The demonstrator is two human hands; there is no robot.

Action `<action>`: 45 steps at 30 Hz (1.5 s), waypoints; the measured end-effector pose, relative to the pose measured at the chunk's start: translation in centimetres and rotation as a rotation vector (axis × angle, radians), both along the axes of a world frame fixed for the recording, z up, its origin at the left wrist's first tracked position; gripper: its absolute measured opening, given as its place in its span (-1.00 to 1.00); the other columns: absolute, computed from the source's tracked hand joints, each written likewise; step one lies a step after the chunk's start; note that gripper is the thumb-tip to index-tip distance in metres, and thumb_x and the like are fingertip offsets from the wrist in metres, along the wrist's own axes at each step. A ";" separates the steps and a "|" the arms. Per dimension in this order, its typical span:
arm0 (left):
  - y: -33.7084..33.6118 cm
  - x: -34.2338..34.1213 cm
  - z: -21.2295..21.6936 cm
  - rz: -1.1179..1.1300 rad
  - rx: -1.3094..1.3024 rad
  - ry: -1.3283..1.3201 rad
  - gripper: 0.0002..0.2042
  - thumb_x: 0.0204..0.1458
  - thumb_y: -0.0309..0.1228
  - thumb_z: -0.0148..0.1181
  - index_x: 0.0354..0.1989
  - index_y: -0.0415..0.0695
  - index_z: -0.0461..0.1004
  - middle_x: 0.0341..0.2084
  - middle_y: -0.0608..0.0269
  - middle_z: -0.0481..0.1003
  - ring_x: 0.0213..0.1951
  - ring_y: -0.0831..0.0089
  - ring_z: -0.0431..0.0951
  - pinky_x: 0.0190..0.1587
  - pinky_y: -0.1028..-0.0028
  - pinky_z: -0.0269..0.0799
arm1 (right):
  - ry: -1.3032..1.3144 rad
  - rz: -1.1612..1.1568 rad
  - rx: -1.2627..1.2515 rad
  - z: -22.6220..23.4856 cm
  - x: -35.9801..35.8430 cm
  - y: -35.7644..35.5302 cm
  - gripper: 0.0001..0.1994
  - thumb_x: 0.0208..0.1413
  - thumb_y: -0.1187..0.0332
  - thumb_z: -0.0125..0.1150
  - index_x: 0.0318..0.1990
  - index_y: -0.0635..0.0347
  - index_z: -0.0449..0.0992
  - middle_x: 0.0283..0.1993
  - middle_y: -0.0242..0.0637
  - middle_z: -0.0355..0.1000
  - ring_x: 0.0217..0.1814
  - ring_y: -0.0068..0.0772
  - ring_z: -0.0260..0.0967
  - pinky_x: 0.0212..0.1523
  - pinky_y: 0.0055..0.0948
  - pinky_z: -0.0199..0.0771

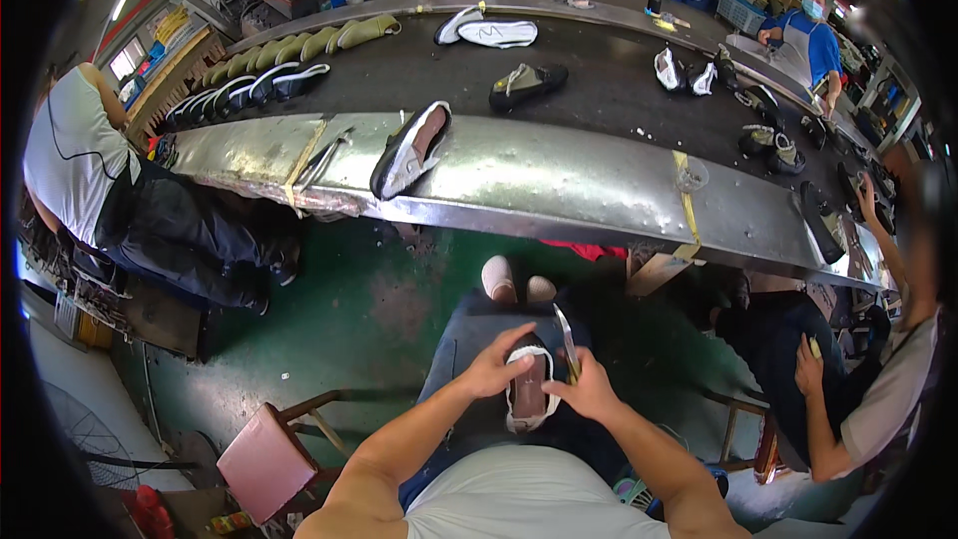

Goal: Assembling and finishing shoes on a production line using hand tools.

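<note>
A shoe (528, 394) with a brown sole-shaped middle and a white rim lies lengthwise over my lap. My left hand (496, 363) grips it along its left side, the thumb pressing on its upper part. In my right hand (591, 391) is a slim metal tool (566, 331) with a yellowish grip, its narrow end pointing up and away from me. Whether it is a knife or pincers I cannot tell. The right thumb rests against the shoe's right edge.
Across from my knees runs a metal-edged bench (559, 165) with a dark belt. A grey-and-black shoe (411, 152) stands on its near edge; more shoes (499, 34) lie beyond. Co-workers sit left and right. A pink-seated stool (267, 462) stands at lower left.
</note>
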State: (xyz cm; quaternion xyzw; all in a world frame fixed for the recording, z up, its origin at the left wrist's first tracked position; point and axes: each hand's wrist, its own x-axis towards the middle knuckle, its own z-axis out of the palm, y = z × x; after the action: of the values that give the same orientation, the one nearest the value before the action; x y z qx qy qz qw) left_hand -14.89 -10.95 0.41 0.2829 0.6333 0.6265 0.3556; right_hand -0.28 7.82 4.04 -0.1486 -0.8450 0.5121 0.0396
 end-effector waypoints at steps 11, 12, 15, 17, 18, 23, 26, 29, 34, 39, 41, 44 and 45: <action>-1.4 0.0 3.1 -0.154 -0.060 0.141 -0.30 0.22 -0.25 0.22 0.45 -0.13 0.00 0.24 0.06 0.26 0.30 0.28 0.25 0.35 0.30 0.15 | 0.326 0.400 0.417 4.8 -6.2 0.8 -0.63 0.09 0.44 0.28 0.04 0.27 0.39 -0.08 -0.06 0.53 -0.12 -0.01 0.55 -0.10 -0.21 0.55; -1.2 0.0 3.3 -0.181 -0.079 0.183 -0.27 0.22 -0.31 0.23 0.46 -0.12 -0.06 0.21 0.11 0.28 0.26 0.35 0.27 0.32 0.33 0.19 | 0.278 0.407 0.438 5.1 -6.3 0.7 -0.66 0.09 0.43 0.29 0.00 0.27 0.39 -0.13 -0.06 0.54 -0.17 0.03 0.54 -0.16 -0.17 0.55; -1.3 -0.1 2.6 -0.130 -0.171 0.258 -0.27 0.21 -0.30 0.25 0.45 -0.13 -0.06 0.22 0.08 0.28 0.26 0.34 0.27 0.32 0.35 0.18 | 0.142 0.159 0.241 4.0 -6.6 -0.1 -0.75 0.12 0.37 0.30 -0.14 0.30 0.42 -0.32 -0.06 0.56 -0.28 0.08 0.54 -0.24 -0.16 0.55; -1.4 -0.2 1.6 -0.111 -0.191 0.215 -0.30 0.25 -0.28 0.21 0.46 -0.09 -0.05 0.22 0.10 0.28 0.24 0.35 0.28 0.32 0.36 0.17 | -0.017 0.118 0.176 3.5 -6.3 0.3 -0.73 0.18 0.26 0.23 -0.17 0.32 0.43 -0.36 0.06 0.54 -0.28 0.21 0.52 -0.25 -0.03 0.50; -1.4 -0.2 1.2 -0.104 -0.172 0.166 -0.34 0.28 -0.24 0.15 0.46 -0.07 -0.04 0.21 0.11 0.30 0.23 0.37 0.29 0.31 0.37 0.17 | -0.017 0.125 0.179 3.4 -5.3 0.4 -0.73 0.18 0.26 0.23 -0.17 0.32 0.43 -0.36 0.06 0.54 -0.28 0.21 0.52 -0.25 -0.03 0.50; -1.6 -0.2 -0.3 -0.066 -0.116 0.087 -0.43 0.37 -0.14 -0.03 0.46 0.00 -0.03 0.15 0.16 0.35 0.21 0.43 0.30 0.31 0.40 0.17 | -0.257 0.249 -0.078 4.4 2.5 -0.4 -0.75 0.31 0.29 0.10 -0.09 0.34 0.48 -0.34 -0.25 0.58 -0.45 -0.47 0.51 -0.32 -0.41 0.54; -1.1 -0.4 0.2 -0.095 -0.124 0.075 -0.44 0.39 -0.13 -0.08 0.46 -0.01 -0.05 0.12 0.19 0.39 0.20 0.43 0.31 0.31 0.39 0.17 | -0.404 0.266 -0.234 4.6 3.4 -0.7 -0.75 0.31 0.29 0.10 -0.06 0.33 0.49 -0.33 -0.30 0.56 -0.42 -0.53 0.48 -0.33 -0.47 0.52; -0.7 -0.2 0.8 -0.142 -0.107 0.037 -0.37 0.32 -0.08 -0.02 0.47 -0.04 -0.04 0.35 -0.16 0.11 0.42 0.05 0.10 0.42 0.24 0.02 | -0.470 0.193 -0.428 4.3 3.1 -0.8 -0.76 0.34 0.29 0.07 -0.06 0.32 0.48 -0.26 -0.30 0.55 -0.35 -0.55 0.46 -0.37 -0.49 0.49; -0.5 -0.2 3.3 -0.206 -0.140 0.038 -0.34 0.29 -0.14 0.06 0.47 -0.03 -0.05 0.35 -0.17 0.11 0.40 0.05 0.13 0.41 0.26 0.03 | -0.423 0.149 -0.917 4.8 2.4 0.0 -0.74 0.35 0.25 0.08 -0.05 0.29 0.44 -0.29 -0.32 0.49 -0.38 -0.47 0.46 -0.48 -0.58 0.38; 0.3 -0.5 1.0 -0.192 -0.178 0.130 -0.39 0.32 -0.25 0.07 0.46 -0.06 -0.05 0.20 0.09 0.30 0.26 0.32 0.25 0.34 0.35 0.14 | -0.339 0.045 -1.334 4.0 2.9 -0.8 -0.72 0.38 0.27 0.02 0.02 0.33 0.40 -0.13 -0.24 0.49 -0.18 -0.43 0.49 -0.49 -0.60 0.39; 0.3 -0.3 1.7 -0.169 -0.193 0.145 -0.43 0.33 -0.26 0.05 0.44 -0.08 0.01 0.22 0.08 0.30 0.28 0.33 0.25 0.35 0.35 0.14 | -0.460 0.120 -0.841 5.4 3.0 -0.6 -0.69 0.38 0.24 0.02 0.04 0.33 0.39 -0.12 -0.22 0.49 -0.17 -0.43 0.49 -0.51 -0.58 0.41; 0.5 -0.3 2.4 -0.137 -0.183 0.229 -0.47 0.34 -0.26 0.04 0.43 -0.08 0.08 0.22 0.08 0.32 0.26 0.35 0.30 0.32 0.35 0.20 | -0.528 0.200 -0.731 5.5 1.7 1.5 -0.73 0.36 0.23 0.07 -0.03 0.30 0.45 -0.23 -0.26 0.52 -0.29 -0.49 0.48 -0.48 -0.54 0.44; 0.5 -0.3 2.7 -0.139 -0.183 0.226 -0.47 0.34 -0.26 0.04 0.43 -0.08 0.08 0.22 0.08 0.32 0.26 0.35 0.30 0.32 0.35 0.20 | -0.626 0.275 -0.633 5.8 1.3 2.1 -0.74 0.36 0.26 0.06 -0.04 0.29 0.47 -0.28 -0.29 0.52 -0.32 -0.51 0.47 -0.47 -0.54 0.44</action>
State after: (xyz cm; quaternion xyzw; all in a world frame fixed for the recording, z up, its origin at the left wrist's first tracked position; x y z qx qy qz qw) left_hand -15.21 -10.46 3.13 0.3611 0.7025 0.5043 0.3490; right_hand 1.06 9.88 9.80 -0.1873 -0.6305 0.6757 -0.3329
